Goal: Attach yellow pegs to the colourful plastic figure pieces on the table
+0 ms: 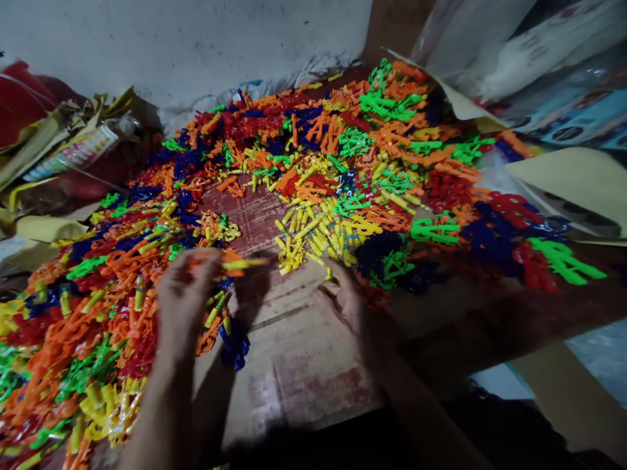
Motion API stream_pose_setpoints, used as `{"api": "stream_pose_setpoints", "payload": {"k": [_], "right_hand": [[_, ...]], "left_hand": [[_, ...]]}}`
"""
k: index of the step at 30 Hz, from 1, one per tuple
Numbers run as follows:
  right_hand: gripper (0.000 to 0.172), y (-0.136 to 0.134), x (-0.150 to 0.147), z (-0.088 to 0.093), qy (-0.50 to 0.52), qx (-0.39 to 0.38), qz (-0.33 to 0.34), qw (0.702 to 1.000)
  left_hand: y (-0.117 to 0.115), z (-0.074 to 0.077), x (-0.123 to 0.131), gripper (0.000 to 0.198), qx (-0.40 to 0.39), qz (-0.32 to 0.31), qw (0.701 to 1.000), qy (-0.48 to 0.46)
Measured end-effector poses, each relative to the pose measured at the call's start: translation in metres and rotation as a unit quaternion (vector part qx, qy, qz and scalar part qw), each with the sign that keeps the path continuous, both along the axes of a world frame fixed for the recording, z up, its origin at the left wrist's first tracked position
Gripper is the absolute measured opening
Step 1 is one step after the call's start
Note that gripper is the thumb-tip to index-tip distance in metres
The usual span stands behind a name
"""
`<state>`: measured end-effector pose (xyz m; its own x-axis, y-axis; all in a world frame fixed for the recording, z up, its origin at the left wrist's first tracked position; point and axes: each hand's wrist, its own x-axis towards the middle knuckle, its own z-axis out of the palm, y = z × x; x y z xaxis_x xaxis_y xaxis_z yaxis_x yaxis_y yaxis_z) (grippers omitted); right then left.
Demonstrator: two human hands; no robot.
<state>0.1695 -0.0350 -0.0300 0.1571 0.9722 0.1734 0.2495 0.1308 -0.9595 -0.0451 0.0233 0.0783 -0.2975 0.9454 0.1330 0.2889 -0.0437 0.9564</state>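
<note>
My left hand (189, 287), at the left of the middle, has its fingers closed round an orange plastic piece; a yellow stick (242, 264) points out to the right from it. Nearer the middle, my right hand (343, 300) is half curled beside a heap of small yellow tubes (313, 228). A small yellow piece (328, 273) shows at its fingertips, and blur hides whether they grip it. Bare cardboard (284, 326) lies between both hands. Orange, red, blue and green plastic pieces (132, 267) spread around them.
A pale wall (196, 46) rises behind the heap. At the left are crumpled brown paper (53, 150) and a red container (22, 101). Clear plastic bags (553, 65) and a cream sheet (573, 183) lie at the right.
</note>
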Motion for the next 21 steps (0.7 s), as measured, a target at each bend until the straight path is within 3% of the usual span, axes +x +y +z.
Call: {"api": "stream_pose_setpoints", "payload": {"k": [2,4,5,7,10,12,15,18,21], "right_hand": [[0.038,0.006,0.010,0.000,-0.040,-0.012,-0.018,0.999],[0.024,0.016,0.019,0.002,-0.125,0.024,-0.047,0.991],[0.020,0.022,0.021,0.003,-0.172,0.050,-0.054,0.982],[0.019,0.033,0.021,0.007,-0.273,0.074,-0.054,0.958],[0.019,0.049,0.013,0.016,-0.420,0.039,-0.042,0.906],[0.021,0.056,0.005,0.020,-0.490,0.013,-0.025,0.871],[0.029,0.060,-0.003,0.022,-0.549,0.005,-0.030,0.835],[0.029,0.058,-0.003,0.017,-0.557,0.032,-0.050,0.828],[0.018,0.055,0.004,0.008,-0.516,0.089,-0.082,0.848]], "left_hand": [[0.014,0.024,-0.047,0.024,0.027,0.146,0.976,0.162],[0.024,0.037,-0.081,0.021,0.041,0.247,0.903,0.350],[0.026,0.039,-0.089,0.023,0.062,0.262,0.866,0.421],[0.027,0.032,-0.086,0.034,0.129,0.226,0.826,0.500],[0.024,0.005,-0.046,0.030,0.206,0.120,0.838,0.490],[0.025,-0.014,-0.010,0.019,0.178,0.024,0.857,0.482],[0.036,-0.033,0.031,0.023,0.095,-0.066,0.867,0.484],[0.054,-0.041,0.052,0.024,0.046,-0.124,0.857,0.499],[0.078,-0.041,0.063,0.022,0.010,-0.159,0.846,0.508]]}}
